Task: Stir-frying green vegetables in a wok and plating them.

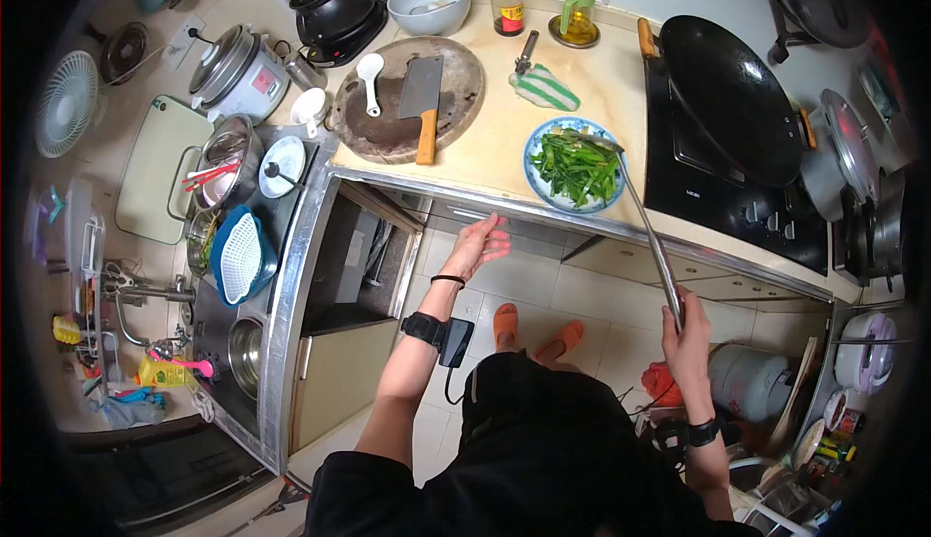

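My right hand (686,333) grips the long metal handle of a cooking spatula or ladle (653,235). Its head rests on the cut, glossy green vegetables (578,166), which lie in a blue-patterned plate (533,182) near the counter's front edge. Held out in front of the counter, my left hand (481,244) is empty, with its fingers apart. To the right of the plate, a black wok (727,100) with wooden grips sits tilted on the gas hob (727,206).
A cleaver (422,108) and a white spoon (370,82) lie on the round chopping board (465,111). Behind the plate are a green-striped cloth (545,87), a clamp-on pan handle (526,53) and an oil pourer (580,13). A blue colander basket (244,253) stands by the sink.
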Demonstrator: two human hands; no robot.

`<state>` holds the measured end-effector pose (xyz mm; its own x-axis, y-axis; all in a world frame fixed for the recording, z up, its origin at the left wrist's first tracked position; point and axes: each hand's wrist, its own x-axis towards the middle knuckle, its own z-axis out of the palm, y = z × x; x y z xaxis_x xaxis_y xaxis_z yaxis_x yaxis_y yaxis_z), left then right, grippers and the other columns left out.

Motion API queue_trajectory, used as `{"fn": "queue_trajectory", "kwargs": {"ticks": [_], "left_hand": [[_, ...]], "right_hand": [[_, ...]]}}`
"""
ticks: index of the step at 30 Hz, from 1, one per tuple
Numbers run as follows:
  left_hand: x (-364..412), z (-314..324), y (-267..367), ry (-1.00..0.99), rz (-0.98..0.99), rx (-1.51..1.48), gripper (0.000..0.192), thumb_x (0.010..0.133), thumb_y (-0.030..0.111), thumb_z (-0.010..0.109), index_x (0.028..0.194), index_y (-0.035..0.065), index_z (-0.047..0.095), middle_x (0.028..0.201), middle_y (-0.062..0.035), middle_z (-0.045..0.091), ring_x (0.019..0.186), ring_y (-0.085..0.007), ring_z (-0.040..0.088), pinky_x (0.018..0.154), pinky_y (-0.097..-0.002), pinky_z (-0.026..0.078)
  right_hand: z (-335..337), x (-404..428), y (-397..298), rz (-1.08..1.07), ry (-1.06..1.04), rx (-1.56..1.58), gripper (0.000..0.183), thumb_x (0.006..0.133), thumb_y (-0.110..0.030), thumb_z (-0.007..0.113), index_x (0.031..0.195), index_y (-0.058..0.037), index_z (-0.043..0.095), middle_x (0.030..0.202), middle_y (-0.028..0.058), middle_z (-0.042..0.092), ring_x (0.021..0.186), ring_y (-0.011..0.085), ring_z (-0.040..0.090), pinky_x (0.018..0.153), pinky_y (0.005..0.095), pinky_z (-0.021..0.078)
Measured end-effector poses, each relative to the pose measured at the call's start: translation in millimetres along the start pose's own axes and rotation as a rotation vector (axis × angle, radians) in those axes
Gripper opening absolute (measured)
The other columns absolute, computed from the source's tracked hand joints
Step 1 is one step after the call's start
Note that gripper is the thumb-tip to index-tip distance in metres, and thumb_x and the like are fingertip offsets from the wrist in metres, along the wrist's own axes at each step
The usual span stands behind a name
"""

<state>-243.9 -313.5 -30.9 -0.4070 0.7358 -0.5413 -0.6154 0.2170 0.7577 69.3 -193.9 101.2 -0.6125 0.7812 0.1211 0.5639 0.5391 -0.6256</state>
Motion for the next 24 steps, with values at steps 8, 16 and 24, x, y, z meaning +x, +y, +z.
{"fn": "queue_trajectory", "kwargs": {"ticks": [8, 16, 24], "left_hand": [[-12.1, -14.6, 38.0, -0.073, -0.024, 0.225, 0.038, 0.08, 0.04, 0.051, 0.098, 0.0065, 0.056, 0.072, 0.0014, 0.054, 0.06, -0.0052, 0.051, 0.052, -0.0172, 0.041], [5.0, -21.9, 70.5, -0.215, 0.036, 0.347, 0.033, 0.08, 0.037, 0.053, 0.08, 0.0045, 0.061, 0.05, 0.0071, 0.043, 0.044, -0.0008, 0.04, 0.04, -0.0129, 0.029], [31.0, -43.8, 59.9, -0.319, -0.19, 0.579, 0.034, 0.084, 0.034, 0.045, 0.083, 0.0051, 0.062, 0.06, 0.0024, 0.052, 0.053, -0.0062, 0.049, 0.048, -0.0176, 0.041]], "right_hand": [[25.4, 3.9, -11.1, 0.057, 0.035, 0.018, 0.022, 0.076, -0.001, 0.05, 0.097, 0.001, 0.046, 0.073, 0.0204, 0.052, 0.064, 0.0362, 0.05, 0.06, 0.0351, 0.0412], [22.1, -10.1, -31.1, 0.275, -0.014, 0.015, 0.03, 0.079, -0.008, 0.052, 0.108, 0.0008, 0.048, 0.079, 0.015, 0.054, 0.073, 0.0153, 0.052, 0.063, 0.0275, 0.0407], [36.0, -10.3, -30.0, 0.197, 0.044, 0.066, 0.033, 0.08, -0.01, 0.05, 0.112, 0.0002, 0.048, 0.094, 0.0195, 0.058, 0.085, 0.0144, 0.054, 0.075, 0.0269, 0.041]]}}
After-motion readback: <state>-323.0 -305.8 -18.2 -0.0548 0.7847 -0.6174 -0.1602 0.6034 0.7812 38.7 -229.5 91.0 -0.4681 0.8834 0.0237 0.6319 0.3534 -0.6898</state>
